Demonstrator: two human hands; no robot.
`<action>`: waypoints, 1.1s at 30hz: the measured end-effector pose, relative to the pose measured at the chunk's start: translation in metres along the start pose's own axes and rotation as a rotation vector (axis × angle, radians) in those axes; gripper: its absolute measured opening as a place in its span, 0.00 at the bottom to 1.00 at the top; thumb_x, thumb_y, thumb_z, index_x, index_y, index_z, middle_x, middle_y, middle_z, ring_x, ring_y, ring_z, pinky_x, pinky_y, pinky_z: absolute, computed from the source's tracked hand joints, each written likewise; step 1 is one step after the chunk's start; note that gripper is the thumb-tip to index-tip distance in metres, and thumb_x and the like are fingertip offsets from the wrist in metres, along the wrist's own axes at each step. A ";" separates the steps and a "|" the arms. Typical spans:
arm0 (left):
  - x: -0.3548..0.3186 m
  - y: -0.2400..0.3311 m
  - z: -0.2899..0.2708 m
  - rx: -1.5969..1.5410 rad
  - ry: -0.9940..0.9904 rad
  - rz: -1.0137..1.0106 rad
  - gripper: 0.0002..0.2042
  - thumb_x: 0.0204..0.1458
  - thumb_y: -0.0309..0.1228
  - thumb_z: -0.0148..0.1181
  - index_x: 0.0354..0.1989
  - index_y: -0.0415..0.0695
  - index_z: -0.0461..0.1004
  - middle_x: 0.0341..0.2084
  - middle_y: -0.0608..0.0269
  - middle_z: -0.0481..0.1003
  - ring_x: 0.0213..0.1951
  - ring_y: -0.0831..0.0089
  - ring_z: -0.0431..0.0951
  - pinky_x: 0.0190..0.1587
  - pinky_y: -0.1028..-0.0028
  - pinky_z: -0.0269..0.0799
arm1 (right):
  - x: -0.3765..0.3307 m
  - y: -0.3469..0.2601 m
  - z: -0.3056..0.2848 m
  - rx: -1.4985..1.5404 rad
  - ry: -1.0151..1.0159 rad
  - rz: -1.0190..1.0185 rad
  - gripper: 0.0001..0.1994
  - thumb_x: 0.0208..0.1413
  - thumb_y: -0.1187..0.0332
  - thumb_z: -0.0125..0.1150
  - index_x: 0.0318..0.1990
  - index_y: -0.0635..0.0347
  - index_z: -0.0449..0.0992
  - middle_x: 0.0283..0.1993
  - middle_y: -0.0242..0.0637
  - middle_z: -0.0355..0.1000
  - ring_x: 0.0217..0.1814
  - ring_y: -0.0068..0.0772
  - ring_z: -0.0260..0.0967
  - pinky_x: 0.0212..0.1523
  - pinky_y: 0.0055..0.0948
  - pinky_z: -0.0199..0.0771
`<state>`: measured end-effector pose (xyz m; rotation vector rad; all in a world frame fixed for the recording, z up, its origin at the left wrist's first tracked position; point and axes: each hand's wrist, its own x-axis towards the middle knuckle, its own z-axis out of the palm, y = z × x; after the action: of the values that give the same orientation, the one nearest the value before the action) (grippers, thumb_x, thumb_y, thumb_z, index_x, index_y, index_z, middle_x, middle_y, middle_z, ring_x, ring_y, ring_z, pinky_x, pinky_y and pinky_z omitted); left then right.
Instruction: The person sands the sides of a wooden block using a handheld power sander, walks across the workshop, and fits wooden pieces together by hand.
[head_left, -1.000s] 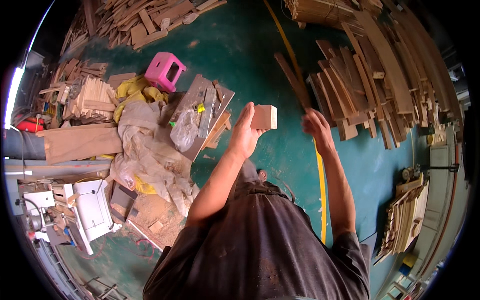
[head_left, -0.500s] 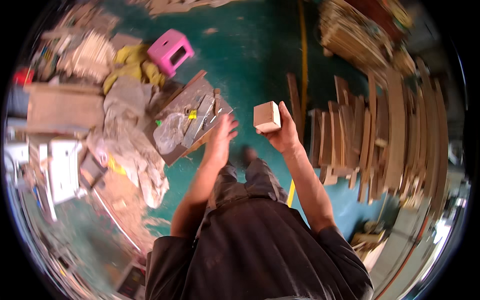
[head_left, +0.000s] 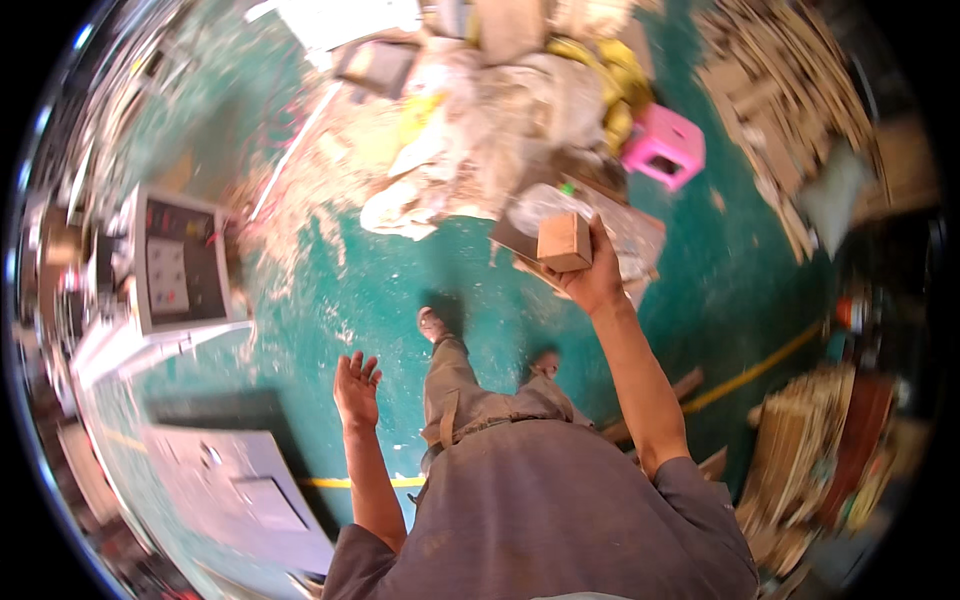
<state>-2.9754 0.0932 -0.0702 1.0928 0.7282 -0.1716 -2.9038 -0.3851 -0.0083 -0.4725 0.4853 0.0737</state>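
Observation:
My right hand (head_left: 594,278) is raised in front of me and grips a small light-brown wooden block (head_left: 564,241) from below and behind. My left hand (head_left: 356,388) hangs lower at my left side, palm open, fingers spread, holding nothing. I stand on a green floor (head_left: 390,300); my two feet show below the block. The picture is blurred by head motion.
A heap of pale plastic sacks and scrap (head_left: 490,130) lies ahead, a pink plastic stool (head_left: 662,146) to its right. Stacked wooden pieces (head_left: 790,90) fill the upper right and lower right (head_left: 810,460). A machine with a control panel (head_left: 175,265) stands at left. A yellow floor line (head_left: 745,375) runs right.
The view has swung round sharply, so the stool and scrap heap are now ahead and a machine shows at left. My left hand dropped away from the block; my right hand keeps holding it.

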 end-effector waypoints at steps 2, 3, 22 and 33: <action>-0.007 -0.003 -0.047 -0.153 0.229 -0.031 0.27 0.72 0.46 0.57 0.72 0.42 0.64 0.65 0.57 0.72 0.57 0.57 0.78 0.54 0.60 0.75 | 0.041 0.038 0.041 -0.065 -0.031 0.130 0.29 0.77 0.38 0.43 0.62 0.51 0.76 0.58 0.40 0.80 0.56 0.45 0.80 0.48 0.50 0.83; -0.005 -0.003 -0.066 -0.210 0.283 -0.007 0.27 0.72 0.46 0.57 0.72 0.42 0.64 0.65 0.57 0.72 0.57 0.57 0.78 0.54 0.60 0.75 | 0.062 0.061 0.062 -0.092 -0.026 0.207 0.29 0.76 0.37 0.45 0.61 0.50 0.77 0.57 0.40 0.80 0.55 0.44 0.79 0.50 0.49 0.82; 0.268 0.305 -0.046 -0.623 -0.066 0.395 0.30 0.71 0.56 0.57 0.73 0.51 0.63 0.63 0.63 0.75 0.63 0.67 0.76 0.65 0.60 0.74 | 0.284 0.436 0.434 -0.992 -0.578 0.837 0.25 0.78 0.48 0.50 0.67 0.59 0.73 0.62 0.41 0.76 0.60 0.33 0.76 0.59 0.39 0.80; 0.431 0.507 0.021 -0.693 -0.063 0.469 0.24 0.71 0.55 0.58 0.64 0.51 0.71 0.57 0.63 0.79 0.56 0.68 0.81 0.59 0.61 0.78 | 0.480 0.431 0.668 -1.485 -1.139 0.155 0.30 0.61 0.60 0.76 0.66 0.68 0.75 0.59 0.45 0.79 0.58 0.33 0.78 0.58 0.35 0.79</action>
<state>-2.4015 0.4085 0.0490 0.5602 0.4027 0.4211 -2.2679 0.2813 0.1082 -1.6877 -0.7864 0.8362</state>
